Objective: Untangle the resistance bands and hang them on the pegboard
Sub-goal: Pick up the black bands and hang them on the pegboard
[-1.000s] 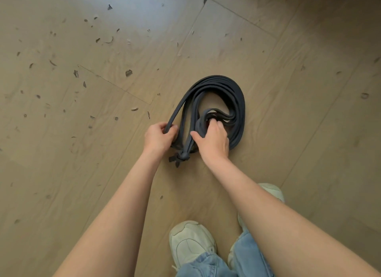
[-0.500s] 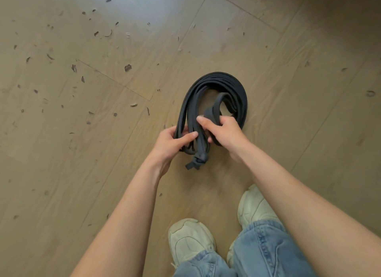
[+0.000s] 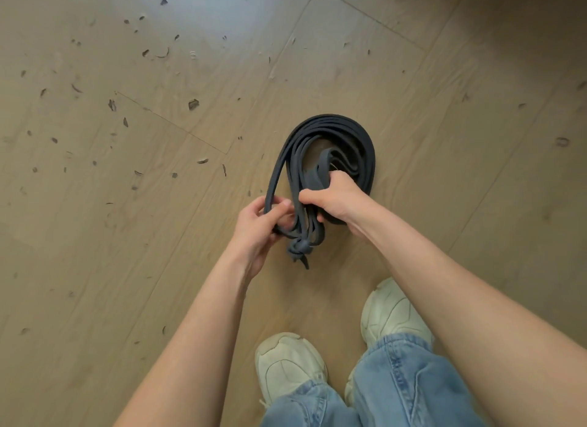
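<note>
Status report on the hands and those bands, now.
Left hand pinches a strand; right hand grips the bundle. Resistance bands are tangled, with the knot tied at their near end. No pegboard in view. Nothing in the way.

Right hand's (image 3: 336,197) fingertips behind dark bands (image 3: 330,131), perhaps curled; both shoes (image 3: 289,363) partly under jeans (image 3: 397,379).

Both hands hold dark tangled bands (image 3: 336,131) above a wood floor (image 3: 127,236).
Left hand (image 3: 259,224) pinches one strand; right hand (image 3: 338,197) grips the bundle above the knot (image 3: 300,248).
</note>
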`<state>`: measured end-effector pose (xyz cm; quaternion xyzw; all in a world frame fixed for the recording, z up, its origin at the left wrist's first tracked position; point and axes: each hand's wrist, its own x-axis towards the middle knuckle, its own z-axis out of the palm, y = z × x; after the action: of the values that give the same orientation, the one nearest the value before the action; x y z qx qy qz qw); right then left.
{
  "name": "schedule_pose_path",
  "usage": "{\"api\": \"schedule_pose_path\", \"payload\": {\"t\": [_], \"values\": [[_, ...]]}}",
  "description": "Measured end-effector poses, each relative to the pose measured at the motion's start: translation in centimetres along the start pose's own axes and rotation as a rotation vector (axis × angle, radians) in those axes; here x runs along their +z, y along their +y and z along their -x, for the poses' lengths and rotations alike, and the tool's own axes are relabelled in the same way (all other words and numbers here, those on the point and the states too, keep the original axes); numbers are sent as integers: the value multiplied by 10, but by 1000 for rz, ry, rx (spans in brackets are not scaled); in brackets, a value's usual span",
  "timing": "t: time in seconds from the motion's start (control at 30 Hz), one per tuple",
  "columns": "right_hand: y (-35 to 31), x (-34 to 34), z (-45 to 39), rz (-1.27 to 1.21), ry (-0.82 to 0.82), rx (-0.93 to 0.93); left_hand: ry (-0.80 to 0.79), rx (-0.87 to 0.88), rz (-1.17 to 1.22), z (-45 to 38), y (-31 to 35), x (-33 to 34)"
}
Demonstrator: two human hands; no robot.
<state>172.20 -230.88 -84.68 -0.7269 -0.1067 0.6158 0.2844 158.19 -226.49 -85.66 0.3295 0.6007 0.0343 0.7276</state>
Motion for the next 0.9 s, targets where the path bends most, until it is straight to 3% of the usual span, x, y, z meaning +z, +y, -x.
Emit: {"api": "schedule_pose_path", "payload": {"t": [0.13, 0.27, 0.53, 0.63, 0.77, 0.9], "values": [[-21, -10, 31, -72, -28, 4, -97, -31, 217, 38, 24, 14], [-70, -33, 113, -270, 36, 4, -155, -19, 227, 115, 88, 35], [-224, -95, 362, -375, 109, -47, -223, 31, -33, 341, 258, 76], [-265, -121, 457, -561, 146, -73, -242, 41, -96, 422, 310, 90], [-297, -141, 565, -831, 141, -140, -310, 98, -171, 510, 360, 120], [-311, -149, 637, -827, 189, -220, -412, 247, -379, 582, 380, 160]]}}
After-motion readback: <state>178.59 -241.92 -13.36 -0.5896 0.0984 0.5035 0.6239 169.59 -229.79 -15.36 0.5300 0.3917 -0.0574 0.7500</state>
